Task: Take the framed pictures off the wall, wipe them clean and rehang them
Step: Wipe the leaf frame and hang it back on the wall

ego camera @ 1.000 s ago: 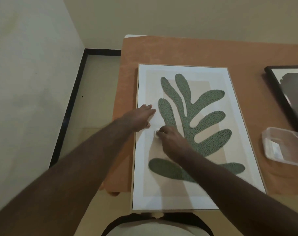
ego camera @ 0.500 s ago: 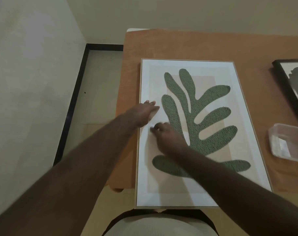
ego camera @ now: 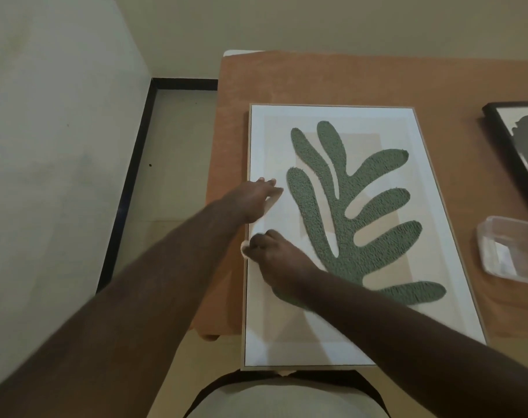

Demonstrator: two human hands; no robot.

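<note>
A large framed picture (ego camera: 377, 122) with a green leaf shape on white lies flat on the table, its near end jutting past the table's front edge. My left hand (ego camera: 253, 200) rests flat with straight fingers on the picture's left border. Just below it, my right hand (ego camera: 271, 251) grips a small white wipe (ego camera: 244, 248) and presses it on the picture's left edge. Most of the wipe is hidden under my fingers.
The table (ego camera: 317, 76) wears an orange-brown cover. A black-framed picture (ego camera: 504, 137) lies at the right edge of view, and a clear plastic tub (ego camera: 510, 248) sits in front of it. Bare floor and a wall with dark skirting lie to the left.
My right hand has slid the wipe left and toward me, from beside the leaf shape to the picture's left edge. The left hand has stayed on the left border.
</note>
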